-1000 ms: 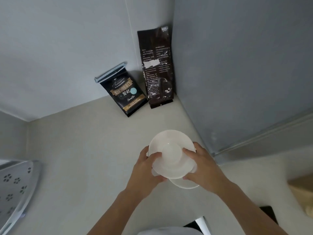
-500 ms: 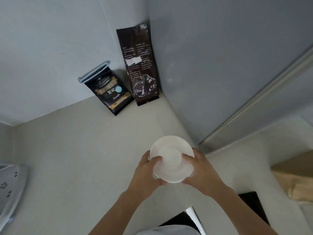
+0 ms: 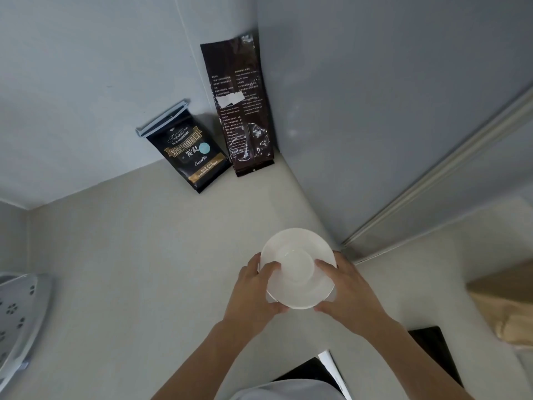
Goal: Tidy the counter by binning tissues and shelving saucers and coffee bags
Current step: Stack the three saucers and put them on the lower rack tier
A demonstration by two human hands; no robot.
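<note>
A stack of white saucers (image 3: 297,267) is held between both hands above the pale shelf surface (image 3: 144,269). My left hand (image 3: 253,293) grips the stack's left rim and my right hand (image 3: 343,290) grips its right rim, thumbs on top. At the back corner, a short black coffee bag (image 3: 191,154) with a clipped top leans on the rear wall. A taller dark brown coffee bag (image 3: 240,111) stands upright beside it against the right wall.
The grey side wall (image 3: 375,96) ends in a metal-edged panel (image 3: 432,192) close to the right of the saucers. A perforated metal rack (image 3: 14,316) sits at the left edge. A brown paper bag (image 3: 507,307) and a black device (image 3: 435,347) lie lower right.
The saucer stack has been squared up between my hands; the lower saucer that stuck out earlier now sits under the top one. The view has swung slightly, shifting the bags.
</note>
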